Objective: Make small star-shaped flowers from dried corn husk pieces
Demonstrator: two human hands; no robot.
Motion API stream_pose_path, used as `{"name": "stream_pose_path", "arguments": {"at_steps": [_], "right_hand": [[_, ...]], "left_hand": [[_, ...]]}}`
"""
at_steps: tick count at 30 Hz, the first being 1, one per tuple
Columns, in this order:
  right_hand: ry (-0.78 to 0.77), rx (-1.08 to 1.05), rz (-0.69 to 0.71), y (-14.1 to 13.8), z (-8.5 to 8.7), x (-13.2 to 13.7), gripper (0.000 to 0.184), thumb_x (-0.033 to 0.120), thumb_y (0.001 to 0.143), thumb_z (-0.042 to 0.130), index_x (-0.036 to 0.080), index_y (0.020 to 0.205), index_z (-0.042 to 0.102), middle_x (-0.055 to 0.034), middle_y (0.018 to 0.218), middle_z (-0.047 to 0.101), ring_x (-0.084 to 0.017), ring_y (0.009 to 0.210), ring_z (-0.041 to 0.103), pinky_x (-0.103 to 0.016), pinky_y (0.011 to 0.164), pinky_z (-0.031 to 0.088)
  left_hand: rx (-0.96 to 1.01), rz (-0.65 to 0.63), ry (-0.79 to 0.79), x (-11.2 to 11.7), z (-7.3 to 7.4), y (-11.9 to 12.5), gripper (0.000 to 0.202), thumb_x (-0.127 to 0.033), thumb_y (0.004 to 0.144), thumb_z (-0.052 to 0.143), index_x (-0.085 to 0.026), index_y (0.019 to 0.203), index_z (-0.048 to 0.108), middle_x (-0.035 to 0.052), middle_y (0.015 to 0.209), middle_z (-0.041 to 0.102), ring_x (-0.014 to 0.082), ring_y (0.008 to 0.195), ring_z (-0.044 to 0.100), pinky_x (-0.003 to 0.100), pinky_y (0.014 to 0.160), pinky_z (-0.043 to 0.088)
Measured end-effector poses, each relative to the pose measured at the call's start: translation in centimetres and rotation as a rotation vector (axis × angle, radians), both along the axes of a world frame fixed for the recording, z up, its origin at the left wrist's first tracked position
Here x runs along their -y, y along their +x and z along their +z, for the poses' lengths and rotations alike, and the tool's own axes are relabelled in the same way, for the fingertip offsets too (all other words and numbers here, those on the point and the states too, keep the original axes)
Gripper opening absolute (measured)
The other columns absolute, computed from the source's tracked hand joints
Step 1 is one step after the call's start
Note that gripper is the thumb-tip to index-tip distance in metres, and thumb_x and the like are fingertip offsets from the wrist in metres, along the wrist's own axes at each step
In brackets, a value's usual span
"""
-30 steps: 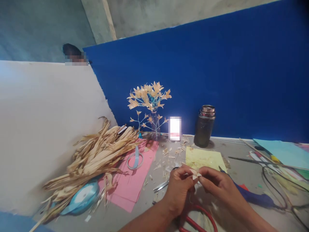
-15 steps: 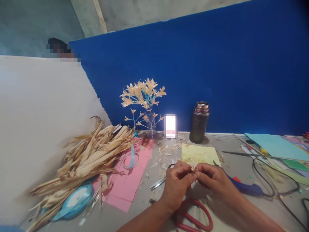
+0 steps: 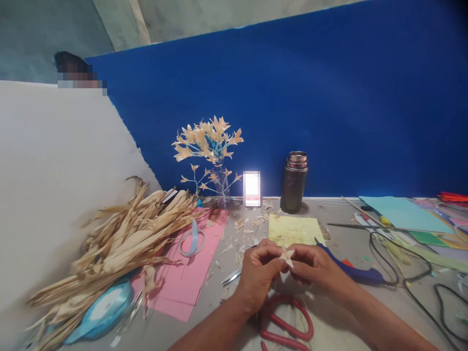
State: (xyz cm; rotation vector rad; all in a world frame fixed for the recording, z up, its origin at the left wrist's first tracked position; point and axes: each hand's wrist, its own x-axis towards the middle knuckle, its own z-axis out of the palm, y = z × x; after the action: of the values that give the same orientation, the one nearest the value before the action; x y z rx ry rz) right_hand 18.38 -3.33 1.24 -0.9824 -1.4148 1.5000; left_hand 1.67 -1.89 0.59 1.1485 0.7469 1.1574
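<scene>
Between my two hands is a small cream husk flower, its pointed petals facing me. My left hand pinches it from the left with thumb and forefinger. From the other side the fingers of my right hand close on it too. Below my hands lie red-handled scissors. A pair of silver scissors pokes out beside my left wrist, partly hidden. Just beyond my fingers is a yellow paper sheet with a wet-looking smear. A blue glue gun rests right of my right hand.
Dried corn husks and a blue ribbon roll lie left, beside pink paper with a tape roll. Behind stand a vase of husk flowers, a bright phone and a dark flask. A black cord curls at right.
The flower has turned between my fingers, so its open petals now show. My hands have parted slightly. The whole view has shifted a little, with things appearing further left.
</scene>
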Motion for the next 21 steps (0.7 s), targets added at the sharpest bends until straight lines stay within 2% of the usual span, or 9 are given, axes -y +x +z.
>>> {"name": "stream_pose_path", "arguments": {"at_steps": [4,8,14,18,20,21], "right_hand": [[-0.008,0.013,0.018,0.01,0.49,0.08,0.043,0.057,0.074,0.078,0.016,0.071,0.065,0.0011,0.063,0.063,-0.009,0.051,0.045,-0.023,0.052,0.037],[-0.020,-0.004,0.020,0.00,0.52,0.11,0.045,0.058,0.070,0.081,0.017,0.069,0.064,0.0023,0.061,0.061,-0.009,0.051,0.045,-0.023,0.052,0.037],[-0.041,0.014,0.025,0.23,-0.15,-0.05,0.041,0.055,0.073,0.081,0.016,0.071,0.065,0.0023,0.062,0.060,-0.009,0.052,0.045,-0.023,0.052,0.037],[-0.005,0.031,-0.030,0.30,-0.32,-0.35,0.046,0.060,0.073,0.078,0.016,0.071,0.064,0.0039,0.057,0.055,-0.009,0.050,0.041,-0.023,0.050,0.031],[0.025,0.041,-0.065,0.38,-0.31,-0.50,0.049,0.063,0.073,0.077,0.016,0.070,0.063,0.0049,0.055,0.052,-0.009,0.050,0.039,-0.023,0.050,0.029],[0.037,0.045,-0.076,0.45,-0.32,-0.58,0.049,0.063,0.073,0.077,0.017,0.069,0.062,0.0053,0.056,0.051,-0.009,0.051,0.038,-0.023,0.051,0.028]], "left_hand": [[0.039,-0.048,-0.063,0.14,0.38,0.02,0.027,-0.033,0.062,0.089,-0.014,0.063,0.071,-0.0021,0.071,0.056,0.0048,0.051,0.046,0.021,0.048,0.031],[0.048,-0.059,-0.083,0.21,0.50,-0.07,0.032,-0.035,0.059,0.091,-0.013,0.062,0.067,-0.0038,0.069,0.055,0.0036,0.047,0.045,0.021,0.046,0.029],[0.021,-0.084,-0.041,0.15,0.37,-0.20,0.030,-0.034,0.064,0.088,-0.013,0.059,0.068,-0.0024,0.069,0.055,0.0032,0.045,0.045,0.021,0.045,0.029],[-0.064,-0.052,0.028,0.18,0.16,-0.05,0.031,-0.038,0.073,0.082,-0.012,0.059,0.071,-0.0013,0.071,0.053,0.0023,0.042,0.045,0.021,0.043,0.028],[-0.105,-0.055,0.049,0.24,-0.01,0.03,0.030,-0.039,0.077,0.078,-0.012,0.064,0.074,-0.0008,0.071,0.054,0.0024,0.042,0.045,0.020,0.042,0.029],[-0.100,-0.060,0.035,0.26,-0.10,0.06,0.026,-0.039,0.077,0.078,-0.013,0.073,0.077,-0.0007,0.072,0.055,0.0028,0.043,0.046,0.020,0.042,0.030]]}}
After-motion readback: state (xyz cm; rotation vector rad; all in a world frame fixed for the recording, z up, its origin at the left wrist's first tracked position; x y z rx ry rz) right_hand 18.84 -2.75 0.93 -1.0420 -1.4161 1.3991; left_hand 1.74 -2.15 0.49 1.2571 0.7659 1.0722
